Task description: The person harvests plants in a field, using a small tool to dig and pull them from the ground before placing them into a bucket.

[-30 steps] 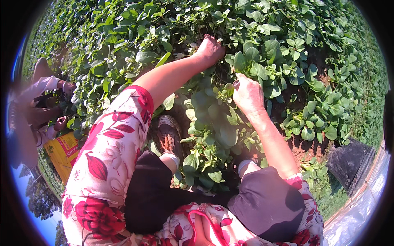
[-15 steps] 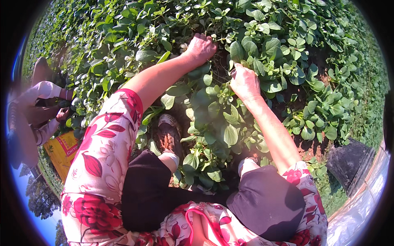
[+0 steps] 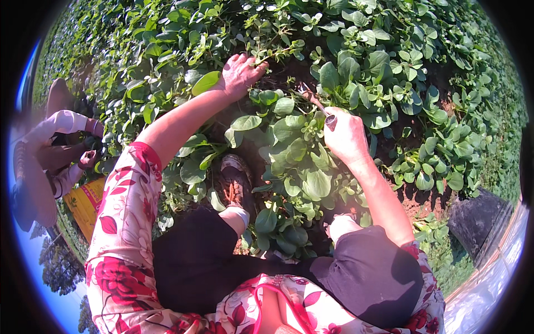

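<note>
My left hand [image 3: 240, 77] is closed on the lower stem of a leafy weed [image 3: 276, 54], whose small-leaved sprigs spread away to its right, above the dark soil. Lower and to the right, my right hand [image 3: 346, 136] grips a small hand tool [image 3: 315, 102] with a thin shaft and a dark round end by the fingers. Its far tip reaches down among the leaves near bare soil; the exact shape of the blade is hard to make out. Broad-leaved green plants [image 3: 289, 131] grow between my two forearms.
My shoe [image 3: 236, 181] stands among the plants below my hands. At the left, another person's hand [image 3: 88, 159] is low among the leaves, near a yellow box [image 3: 84, 206]. A black bucket [image 3: 475, 220] lies at the right beside white sheeting [image 3: 489, 289].
My left hand has moved left and slightly nearer, with the weed now showing in it. My right hand has drawn back toward me and slightly right, bringing the tool's shaft into sight.
</note>
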Demonstrator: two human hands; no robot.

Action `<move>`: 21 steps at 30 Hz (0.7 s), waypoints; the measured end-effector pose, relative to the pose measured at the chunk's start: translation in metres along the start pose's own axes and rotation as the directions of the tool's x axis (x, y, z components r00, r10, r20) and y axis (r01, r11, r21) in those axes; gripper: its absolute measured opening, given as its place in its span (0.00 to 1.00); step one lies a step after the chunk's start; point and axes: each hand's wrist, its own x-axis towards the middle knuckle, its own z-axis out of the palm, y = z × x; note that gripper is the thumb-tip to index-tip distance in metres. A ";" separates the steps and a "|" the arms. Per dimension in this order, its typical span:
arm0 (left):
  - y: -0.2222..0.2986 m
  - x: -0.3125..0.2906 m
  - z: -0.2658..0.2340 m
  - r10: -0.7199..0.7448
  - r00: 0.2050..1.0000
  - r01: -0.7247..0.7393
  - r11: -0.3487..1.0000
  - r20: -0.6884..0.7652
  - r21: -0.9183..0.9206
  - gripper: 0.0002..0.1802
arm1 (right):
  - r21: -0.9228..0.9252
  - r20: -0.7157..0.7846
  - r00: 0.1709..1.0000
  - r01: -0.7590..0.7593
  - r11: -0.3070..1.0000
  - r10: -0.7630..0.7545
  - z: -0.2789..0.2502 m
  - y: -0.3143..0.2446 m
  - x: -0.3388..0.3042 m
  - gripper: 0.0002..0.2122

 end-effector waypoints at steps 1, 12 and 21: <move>0.001 0.003 0.001 0.026 1.000 -0.025 1.000 -0.012 0.010 0.24 | -0.007 -0.001 1.000 0.002 1.000 -0.002 0.000 0.000 0.002 0.11; 0.022 0.063 0.017 -0.089 0.956 0.047 0.987 0.281 0.153 0.16 | 0.177 -0.004 0.984 -0.176 0.968 0.180 0.028 0.000 0.029 0.11; 0.014 0.040 0.004 -0.211 0.912 0.195 0.977 0.353 0.081 0.08 | -0.044 0.113 0.993 0.035 0.998 -0.030 0.006 -0.025 0.037 0.06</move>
